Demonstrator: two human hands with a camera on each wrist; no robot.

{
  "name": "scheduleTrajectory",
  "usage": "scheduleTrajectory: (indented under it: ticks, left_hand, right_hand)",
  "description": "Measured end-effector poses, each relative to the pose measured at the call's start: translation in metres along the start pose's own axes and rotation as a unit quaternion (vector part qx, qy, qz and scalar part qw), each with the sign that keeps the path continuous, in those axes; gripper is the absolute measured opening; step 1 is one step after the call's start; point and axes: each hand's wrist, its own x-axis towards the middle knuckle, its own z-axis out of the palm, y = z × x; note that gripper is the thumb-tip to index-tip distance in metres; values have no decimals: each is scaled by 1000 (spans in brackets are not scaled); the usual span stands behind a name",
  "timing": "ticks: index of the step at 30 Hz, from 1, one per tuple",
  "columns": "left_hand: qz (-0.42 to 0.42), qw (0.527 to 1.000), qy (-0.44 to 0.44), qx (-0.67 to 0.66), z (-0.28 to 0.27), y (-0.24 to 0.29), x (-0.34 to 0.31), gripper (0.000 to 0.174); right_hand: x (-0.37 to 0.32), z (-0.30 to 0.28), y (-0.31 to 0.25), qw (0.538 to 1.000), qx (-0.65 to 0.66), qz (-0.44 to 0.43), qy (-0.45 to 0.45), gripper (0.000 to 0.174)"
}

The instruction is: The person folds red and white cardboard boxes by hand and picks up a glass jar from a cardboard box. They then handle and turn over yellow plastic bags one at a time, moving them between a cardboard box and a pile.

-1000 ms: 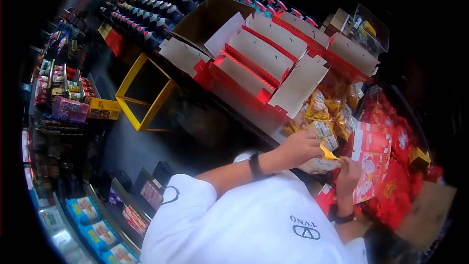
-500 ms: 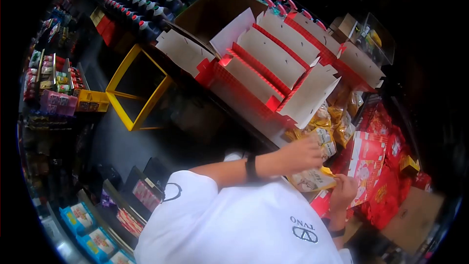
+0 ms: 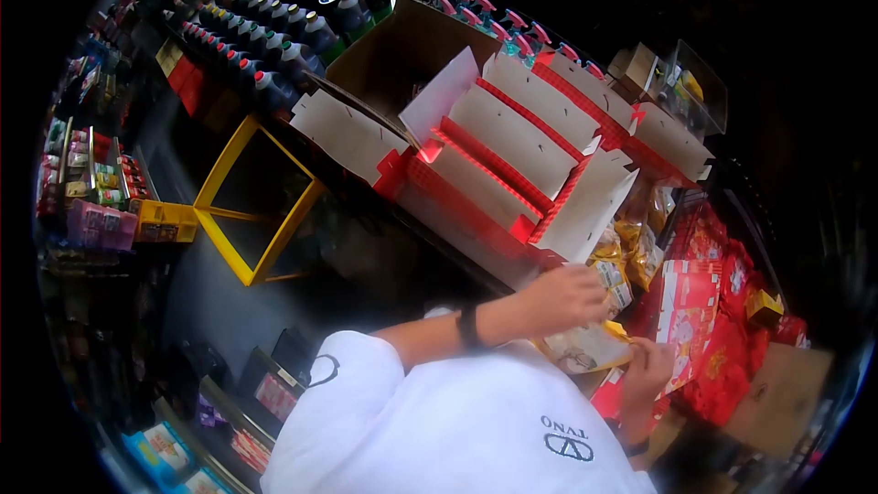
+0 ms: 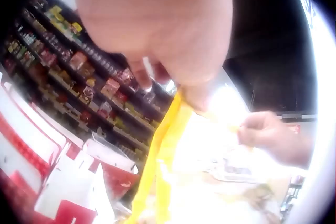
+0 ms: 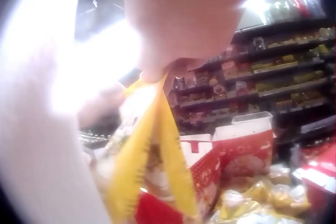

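A plastic bag with a yellow edge and pale printed front (image 3: 585, 349) hangs between both hands, close in front of the white shirt. My left hand (image 3: 562, 300) pinches its yellow top edge, as the left wrist view shows with the thumb at the bag's corner (image 4: 168, 129). At the other end of that edge, my right hand (image 3: 647, 370) grips the bag between thumb and fingers. From the right wrist side, the bag's yellow border (image 5: 173, 155) falls in two folds below my fingers. Several similar yellow packets (image 3: 631, 252) lie just beyond.
Opened red and white cartons (image 3: 521, 119) stand on the counter beyond my left hand. A printed red carton (image 3: 686, 311) lies by my right hand, over red packaging (image 3: 732, 348). Behind stand rows of dark bottles (image 3: 274, 46). A yellow frame (image 3: 229, 210) stands on the floor.
The bag was bunched up between the hands and now spreads with its front showing. My left hand has shifted slightly down and left; the right still grips the bag. The view has shifted a little.
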Motion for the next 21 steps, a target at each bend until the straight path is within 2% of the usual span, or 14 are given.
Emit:
scheduleTrajectory:
  ticks: [3,4,7,8,12,15,16,19,21]
  left_hand:
    - [-4,1000,23,-14,-9,4,1,17]
    - [-49,998,4,-40,-11,-7,-5,16]
    - [4,1000,-3,11,-21,-1,-5,16]
    - [28,999,-19,14,-18,11,-2,16]
    - [-42,999,-2,-28,-15,-9,-8,15]
    - [3,1000,12,7,-22,-1,-8,14]
    - [23,1000,3,-15,-22,8,-2,16]
    - [-24,997,43,-66,-24,-3,-3,16]
    - [-29,996,52,-73,-25,-3,-7,17]
  right_hand:
    - [-1,-3,-10,999,18,-40,-24,16]
    - [-3,-12,-20,993,34,-78,-82,11]
    - [5,5,-8,999,-29,-36,10,16]
    - [10,10,-2,999,17,27,15,17]
    - [8,-5,-27,990,44,-124,-55,14]
    - [11,-2,-16,999,37,11,-6,14]
    - [15,-3,-19,995,71,71,-3,17]
    - [10,-13,-21,995,62,-52,-60,12]
    - [10,-11,-20,993,103,-16,-57,9]
